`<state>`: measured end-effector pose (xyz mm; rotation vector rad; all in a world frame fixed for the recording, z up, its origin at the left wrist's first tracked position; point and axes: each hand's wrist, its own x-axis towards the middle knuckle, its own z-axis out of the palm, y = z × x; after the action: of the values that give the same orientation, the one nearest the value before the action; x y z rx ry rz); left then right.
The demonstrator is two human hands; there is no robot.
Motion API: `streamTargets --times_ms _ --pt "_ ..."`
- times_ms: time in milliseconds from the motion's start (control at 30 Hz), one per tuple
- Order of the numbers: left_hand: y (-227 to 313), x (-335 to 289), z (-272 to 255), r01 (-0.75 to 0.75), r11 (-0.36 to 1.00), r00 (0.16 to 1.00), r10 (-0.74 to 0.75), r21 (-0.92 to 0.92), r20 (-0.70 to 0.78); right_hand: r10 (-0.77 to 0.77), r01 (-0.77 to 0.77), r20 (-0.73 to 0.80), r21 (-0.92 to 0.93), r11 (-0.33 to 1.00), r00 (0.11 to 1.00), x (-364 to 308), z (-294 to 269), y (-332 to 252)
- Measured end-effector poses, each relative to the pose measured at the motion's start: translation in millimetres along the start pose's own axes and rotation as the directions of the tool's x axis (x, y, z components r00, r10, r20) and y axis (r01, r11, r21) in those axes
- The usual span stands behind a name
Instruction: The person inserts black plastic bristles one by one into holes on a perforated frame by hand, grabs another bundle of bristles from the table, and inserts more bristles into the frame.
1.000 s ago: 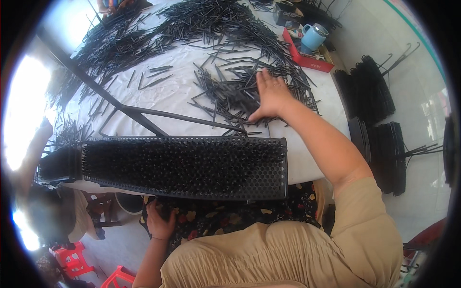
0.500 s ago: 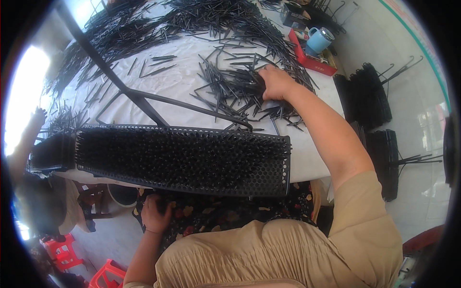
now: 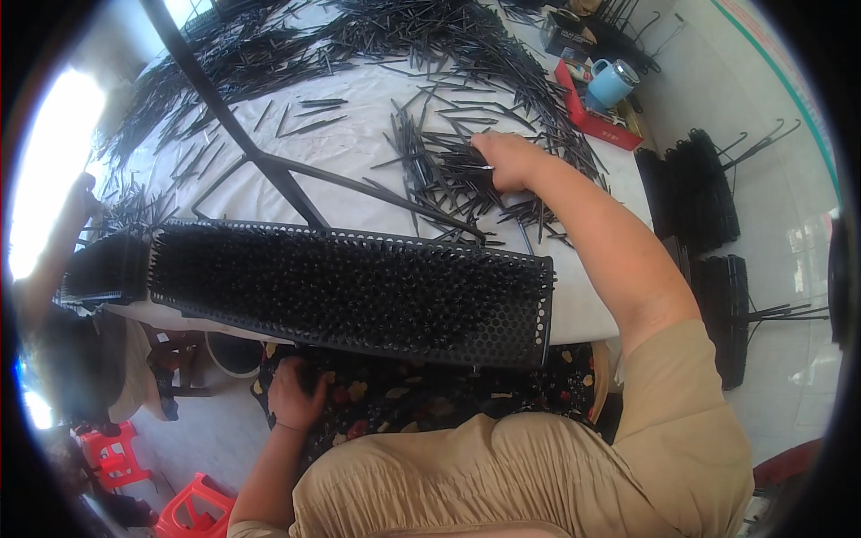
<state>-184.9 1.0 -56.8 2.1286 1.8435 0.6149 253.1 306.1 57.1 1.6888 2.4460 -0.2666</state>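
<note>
Thin, pointed black sticks (image 3: 408,148) lie in a loose heap on the white-covered table. My right hand (image 3: 508,163) reaches into this heap, its fingers curled round a bunch of black sticks (image 3: 462,170) that point left from the hand. Something small and shiny shows by the fingers; I cannot make it out. Nearer me stands a long black perforated rack (image 3: 525,343), densely packed with upright dark tips except at its right end. Below the rack, my left hand (image 3: 298,397) rests on the floral black cloth (image 3: 430,386), thumb apart from the fingers, whose tips are partly hidden.
A black metal bar frame (image 3: 269,166) rises behind the rack. At the back right, a red box (image 3: 601,125) holds a light blue mug (image 3: 612,82). Black bundles (image 3: 695,184) hang along the right wall. Another person's arm (image 3: 63,233) and red stools (image 3: 197,508) are at left.
My right hand has shifted slightly left within the heap, and sticks left of it are drawn closer together. My left hand stays on the cloth. The whole view has moved a little.
</note>
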Motion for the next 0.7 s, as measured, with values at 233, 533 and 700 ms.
streamTargets --times_ms 233,533,700 --pt "4 2 -4 0.066 0.998 0.998 -0.066 -0.020 -0.016 -0.014 0.008 -0.141 -0.042 0.999 0.990 -21 14 0" --pt "-7 -7 -2 0.068 0.994 0.997 -0.072 -0.088 -0.035 0.079 -0.047 -0.381 0.092 0.995 0.921 -43 10 -2" --pt "-7 -5 -1 0.152 0.984 0.988 -0.153 -0.093 -0.011 0.259 0.137 -0.423 0.707 0.694 0.868 -45 -29 24"
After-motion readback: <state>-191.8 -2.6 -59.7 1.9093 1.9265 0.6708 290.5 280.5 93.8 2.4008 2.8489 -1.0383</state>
